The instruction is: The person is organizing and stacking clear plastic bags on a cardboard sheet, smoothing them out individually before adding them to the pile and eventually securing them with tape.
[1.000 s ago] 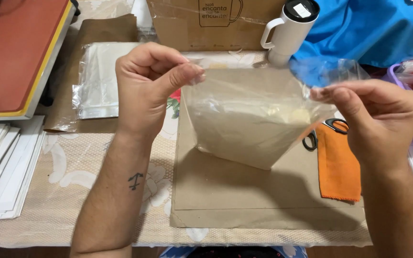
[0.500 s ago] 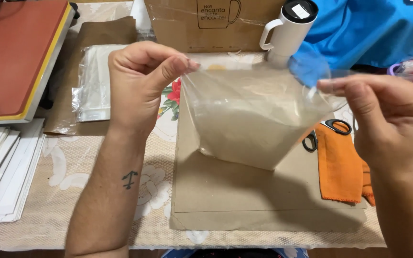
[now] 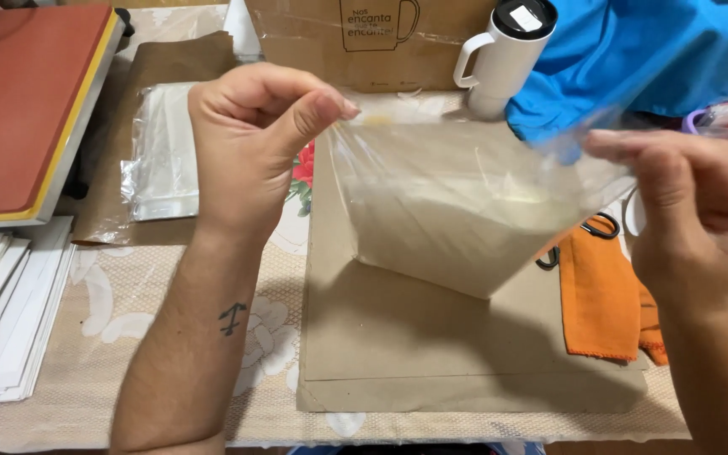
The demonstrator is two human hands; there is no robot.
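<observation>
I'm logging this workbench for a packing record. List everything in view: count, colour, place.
clear plastic bag: 1, transparent, held up over table centre
brown paper sheet: 1, tan, under the bag
white mug: 1, black lid, top centre
cardboard box: 1, brown, top
blue cloth: 1, top right
orange cloth: 1, right
scissors: 1, black handles, beside orange cloth
white paper stack: 1, left edge
left hand: pinching the bag's left corner
right hand: holding the bag's right corner

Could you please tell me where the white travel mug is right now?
In the head view, the white travel mug stands at the top, right of centre, between the cardboard box and the blue cloth.
</observation>
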